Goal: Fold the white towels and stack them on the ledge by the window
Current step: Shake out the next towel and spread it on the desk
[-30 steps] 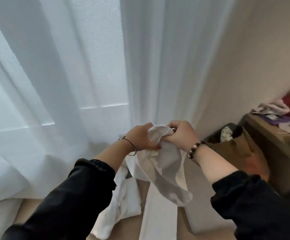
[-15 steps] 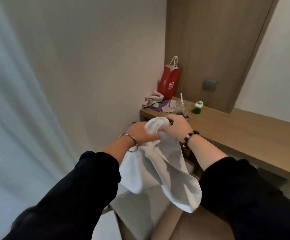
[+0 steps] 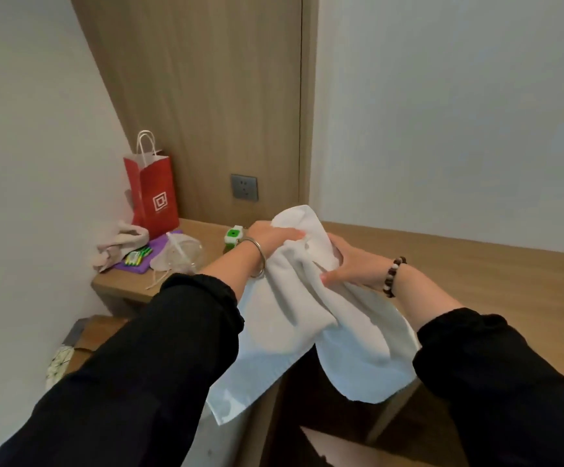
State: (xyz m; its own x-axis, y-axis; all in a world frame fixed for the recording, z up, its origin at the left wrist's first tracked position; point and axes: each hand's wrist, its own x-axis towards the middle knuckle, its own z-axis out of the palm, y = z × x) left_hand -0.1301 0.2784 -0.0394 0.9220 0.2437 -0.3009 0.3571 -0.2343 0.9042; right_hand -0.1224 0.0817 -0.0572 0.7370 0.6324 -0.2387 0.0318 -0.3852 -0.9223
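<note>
A white towel (image 3: 307,315) hangs bunched in front of me, above the wooden desk (image 3: 476,281). My left hand (image 3: 273,239), with a metal bangle on the wrist, grips the towel's upper edge. My right hand (image 3: 349,264), with a bead bracelet on the wrist, grips the cloth just to the right and a little lower. Two loose flaps droop below my hands toward the desk's front edge. The window and its ledge are out of view.
A red paper bag (image 3: 154,193) stands at the desk's far left corner, with a beige cloth (image 3: 118,249), a purple item, green pens, clear plastic lids (image 3: 181,256) and a green-and-white bottle (image 3: 233,235) nearby. A wall socket (image 3: 244,187) sits on the wood panel. A cardboard box (image 3: 88,335) lies below left.
My view has swung right, from the curtained window to the desk and wood panel. Both hands kept hold of the towel, and the right hand has slid lower along the cloth.
</note>
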